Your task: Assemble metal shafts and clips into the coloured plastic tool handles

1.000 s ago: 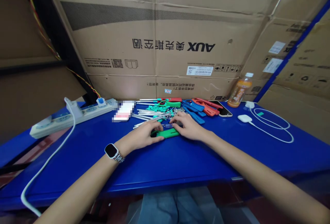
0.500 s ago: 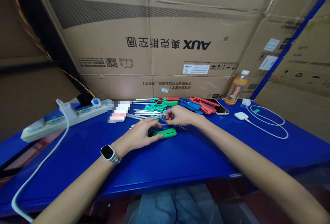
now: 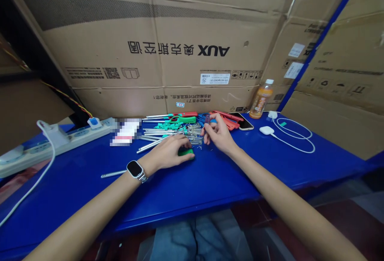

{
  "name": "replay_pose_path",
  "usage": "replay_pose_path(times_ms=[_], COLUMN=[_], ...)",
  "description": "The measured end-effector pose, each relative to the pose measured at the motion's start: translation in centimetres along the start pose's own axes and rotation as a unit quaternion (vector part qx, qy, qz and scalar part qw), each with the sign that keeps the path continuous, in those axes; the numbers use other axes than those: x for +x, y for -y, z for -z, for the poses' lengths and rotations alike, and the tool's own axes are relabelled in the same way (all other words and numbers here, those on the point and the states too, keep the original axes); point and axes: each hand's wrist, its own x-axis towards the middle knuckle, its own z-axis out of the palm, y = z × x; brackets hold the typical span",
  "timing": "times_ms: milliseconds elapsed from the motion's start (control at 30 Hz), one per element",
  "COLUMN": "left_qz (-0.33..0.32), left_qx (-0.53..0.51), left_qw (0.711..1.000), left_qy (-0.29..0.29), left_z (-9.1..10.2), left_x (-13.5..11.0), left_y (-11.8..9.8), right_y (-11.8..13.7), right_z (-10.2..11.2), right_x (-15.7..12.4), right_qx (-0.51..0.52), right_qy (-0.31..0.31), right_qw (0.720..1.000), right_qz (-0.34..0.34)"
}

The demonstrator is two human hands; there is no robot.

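My left hand [image 3: 171, 151] is closed round a green lighter handle [image 3: 188, 155] near the table's middle, its palm facing down. A thin metal tube [image 3: 113, 174] pokes out to the left below my watch, in line with that handle; the stretch between is hidden. In my right hand [image 3: 221, 136], raised just right of the handle, thumb and fingers pinch a small see-through purple piece [image 3: 207, 119]. Beyond both hands lies a pile of metal tubes [image 3: 156, 132] with small teal parts [image 3: 168, 125] and wire bits. A whole green long-neck lighter [image 3: 188, 120] rests behind them.
Red handle shells [image 3: 229, 121] lie by a phone [image 3: 243, 121] at the back right. An orange drink bottle [image 3: 260, 100] and a white charger case with cable [image 3: 266, 131] stand farther right. A power strip [image 3: 63, 143] runs along the left; cardboard [image 3: 180, 25] walls the back.
My right hand has lifted away from the green handle and moved right, with the purple piece now showing in its fingers. My view has turned slightly; the metal tube at left has come into sight.
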Motion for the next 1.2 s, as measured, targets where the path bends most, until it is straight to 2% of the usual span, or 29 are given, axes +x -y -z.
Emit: replay_pose_path(times_ms=[100, 233, 433, 567, 767, 867, 1000, 1200], left_qz=[0.009, 0.036, 0.044, 0.054, 0.060, 0.065, 0.082, 0.128], left_qx=[-0.014, -0.054, -0.144, -0.140, -0.123, -0.126, -0.147, -0.180], left_qw=[1.000, 0.997, 0.986, 0.986, 0.989, 0.987, 0.979, 0.963], left_qy=[-0.021, -0.039, -0.068, -0.068, -0.065, -0.082, -0.111, -0.153], left_z=[-0.2, -0.7, -1.7, -1.8, -1.8, -1.8, -1.6, -1.3], left_x=[0.4, 1.2, 1.7, 1.1, 1.0, 0.9, 0.4, -0.2], left_y=[0.1, 0.4, 1.2, 1.5, 1.5, 1.4, 1.3, 0.7], right_y=[-0.1, 0.2, 0.3, 0.3, 0.1, 0.2, 0.7, 1.3], right_z=[-0.4, -0.9, -1.5, -2.2, -2.9, -3.0, -3.3, -4.2], right_x=[0.2, 0.7, 1.1, 1.5, 2.0, 1.9, 1.9, 1.9], right_qx=[0.032, 0.052, 0.059, 0.057, 0.032, 0.030, 0.033, 0.047], right_qy=[-0.024, -0.016, -0.006, 0.008, -0.008, -0.011, -0.013, -0.016], right_qw=[0.999, 0.998, 0.998, 0.998, 0.999, 1.000, 0.999, 0.996], right_qz=[-0.009, -0.015, -0.021, -0.016, -0.006, -0.001, 0.017, 0.077])
